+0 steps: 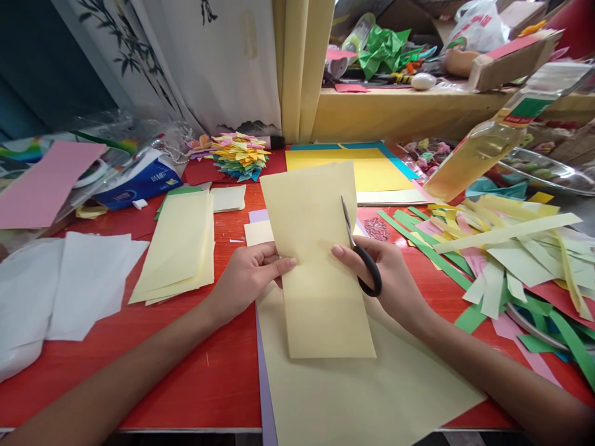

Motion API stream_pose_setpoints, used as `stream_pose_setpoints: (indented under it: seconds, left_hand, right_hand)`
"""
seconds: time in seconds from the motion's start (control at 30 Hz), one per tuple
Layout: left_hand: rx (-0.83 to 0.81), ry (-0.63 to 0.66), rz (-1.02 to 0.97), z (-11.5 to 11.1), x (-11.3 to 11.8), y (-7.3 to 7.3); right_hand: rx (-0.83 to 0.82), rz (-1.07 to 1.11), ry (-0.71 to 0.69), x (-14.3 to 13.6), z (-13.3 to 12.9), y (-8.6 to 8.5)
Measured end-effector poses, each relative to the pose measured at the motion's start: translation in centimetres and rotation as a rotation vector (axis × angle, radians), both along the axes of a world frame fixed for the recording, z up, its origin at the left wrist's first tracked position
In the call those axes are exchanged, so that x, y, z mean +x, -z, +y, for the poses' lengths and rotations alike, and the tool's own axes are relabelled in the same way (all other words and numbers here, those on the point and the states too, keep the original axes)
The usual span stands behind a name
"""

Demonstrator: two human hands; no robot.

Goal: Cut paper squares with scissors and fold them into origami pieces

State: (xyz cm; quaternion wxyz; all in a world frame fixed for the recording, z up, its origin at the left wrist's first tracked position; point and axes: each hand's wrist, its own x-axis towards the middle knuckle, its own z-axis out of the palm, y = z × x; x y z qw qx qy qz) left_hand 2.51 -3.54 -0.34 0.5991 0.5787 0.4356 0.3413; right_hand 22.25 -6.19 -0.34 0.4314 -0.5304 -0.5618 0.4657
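Note:
A pale yellow paper rectangle (pixel 325 310) is held upright over a larger pale sheet (pixel 381 396). My left hand (pixel 253 272) pinches its left edge, thumb in front and fingers behind. On the right edge, my right hand (pixel 388 272) has its thumb on the paper and also holds black-handled scissors (pixel 372 269). The scissor blades point up in front of the paper and look closed. Left of my left hand lies a stack of pale yellow paper pieces (pixel 174 241), with a smaller pale piece (pixel 229 198) beside it.
Paper strips and scraps (pixel 525 254) pile up at the right on the red table (pixel 195 371). A bottle (pixel 483 148) leans behind them. White sheets (pixel 93 279) and a blue packet (pixel 139 183) are at the left. Yellow card (pixel 330 167) and a folded-paper bundle (pixel 239 155) lie behind.

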Motion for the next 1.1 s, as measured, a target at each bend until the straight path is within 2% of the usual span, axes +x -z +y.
stream_pose_setpoints:
  seconds: [0.53, 1.1]
  left_hand:
    - [-0.006, 0.021, 0.044, -0.20, 0.08, 0.18]
    - [0.044, 0.068, 0.130, -0.27, 0.06, 0.33]
  right_hand:
    - [0.078, 0.015, 0.025, -0.05, -0.01, -0.59]
    - [0.047, -0.012, 0.048, 0.02, -0.05, -0.73]
